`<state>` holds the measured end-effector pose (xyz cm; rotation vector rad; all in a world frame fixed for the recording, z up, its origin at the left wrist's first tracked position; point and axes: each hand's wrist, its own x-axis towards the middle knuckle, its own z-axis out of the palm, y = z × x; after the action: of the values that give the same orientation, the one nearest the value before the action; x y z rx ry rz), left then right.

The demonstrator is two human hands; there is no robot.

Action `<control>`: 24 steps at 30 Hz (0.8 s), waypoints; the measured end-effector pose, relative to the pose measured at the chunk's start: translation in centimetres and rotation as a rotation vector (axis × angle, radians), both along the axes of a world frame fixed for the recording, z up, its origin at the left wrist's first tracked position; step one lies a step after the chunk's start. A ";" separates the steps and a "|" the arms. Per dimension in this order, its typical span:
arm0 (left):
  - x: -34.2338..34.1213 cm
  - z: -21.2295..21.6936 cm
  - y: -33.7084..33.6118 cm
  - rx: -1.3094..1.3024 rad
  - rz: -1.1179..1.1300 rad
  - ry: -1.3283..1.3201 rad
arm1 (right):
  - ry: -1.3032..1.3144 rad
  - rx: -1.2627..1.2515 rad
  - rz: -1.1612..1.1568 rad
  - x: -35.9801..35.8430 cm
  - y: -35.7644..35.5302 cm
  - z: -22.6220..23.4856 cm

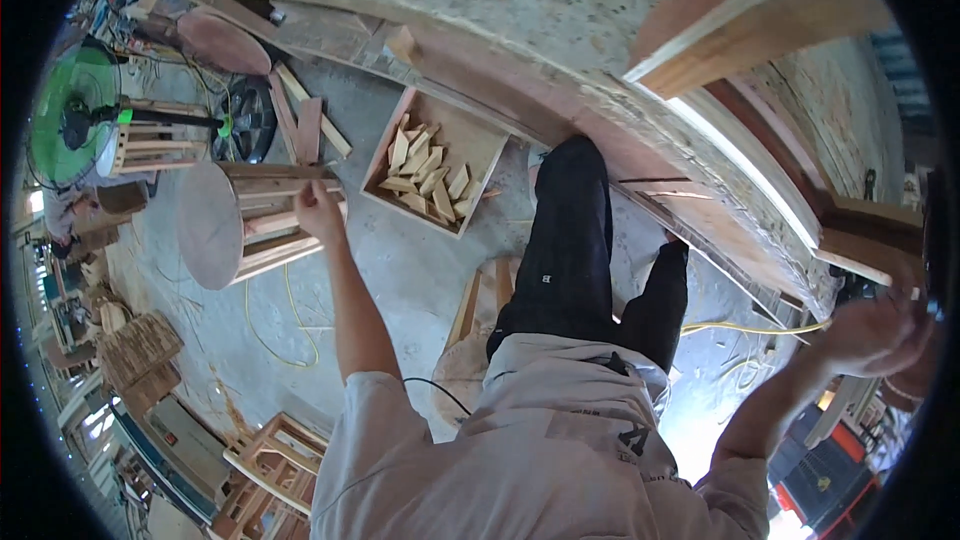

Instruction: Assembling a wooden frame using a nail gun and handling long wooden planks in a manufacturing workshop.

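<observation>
While the left hand (318, 212) is overlapping the round-topped stool (228, 224) at nine o'clock, fingers curled together, contact unclear, the right hand (872, 334) is showing beside the wooden frame (860, 255) past three o'clock, its grip impossible to tell. Frame handling is seemingly underway, next calling for a steady hold.

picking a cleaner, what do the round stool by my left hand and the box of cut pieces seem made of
Round-topped brown slatted stool: probably bare wood, with matte, tan slats; its top could be board. Shallow tan rectangular box: likely unfinished plywood or solid wood, its base pale and dull.
</observation>
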<state>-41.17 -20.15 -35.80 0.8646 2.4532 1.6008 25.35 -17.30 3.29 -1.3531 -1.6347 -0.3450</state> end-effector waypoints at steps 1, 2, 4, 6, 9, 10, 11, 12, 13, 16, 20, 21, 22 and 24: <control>0.6 -2.9 -1.4 -0.048 0.022 -0.054 | 0.026 -0.130 0.277 -8.6 1.1 -0.9; -1.5 -6.4 -4.7 -0.146 0.036 0.000 | 0.142 -0.212 0.533 -14.1 2.6 -3.4; 2.4 -10.8 -5.8 -0.333 -0.037 0.017 | -0.264 -0.278 0.770 -23.9 6.9 -5.3; 4.7 -16.1 -7.3 -0.306 0.010 -0.214 | -0.363 -0.257 0.865 -30.3 11.2 -8.9; 8.5 -22.0 -8.9 -0.449 0.076 -0.601 | -0.613 -0.266 0.711 -37.5 18.4 -12.7; 8.8 -23.5 -10.6 -0.459 0.099 -0.723 | -0.608 -0.272 0.737 -39.4 20.8 -13.8; 9.2 -25.2 -11.4 -0.456 0.113 -0.846 | -0.645 -0.276 0.848 -40.9 23.3 -14.2; 10.1 -26.2 -11.8 -0.497 0.121 -0.896 | -0.679 -0.293 0.965 -42.4 25.0 -15.6; 11.0 -27.1 -12.4 -0.541 0.134 -0.950 | -0.678 -0.309 0.996 -43.9 25.0 -16.5; 13.0 -29.5 -11.9 -0.610 0.003 -0.953 | -0.702 -0.336 0.850 -44.9 23.4 -17.1; 13.5 -32.8 -13.3 -0.778 -0.042 -0.832 | -0.374 -0.502 0.706 -47.4 22.0 -19.7; 13.8 -33.8 -12.9 -0.787 -0.038 -0.850 | -0.521 -0.489 0.702 -46.0 23.5 -19.9; 14.2 -34.8 -12.1 -0.755 -0.066 -0.859 | -0.664 -0.470 0.696 -44.5 25.1 -19.9; 14.0 -36.7 -12.2 -0.781 -0.085 -0.813 | -0.911 -0.537 0.480 -43.9 25.1 -20.7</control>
<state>-27.16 -32.32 -72.47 0.1310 2.0645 0.6182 -18.57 7.76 -17.43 -1.1646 -2.9042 -0.2469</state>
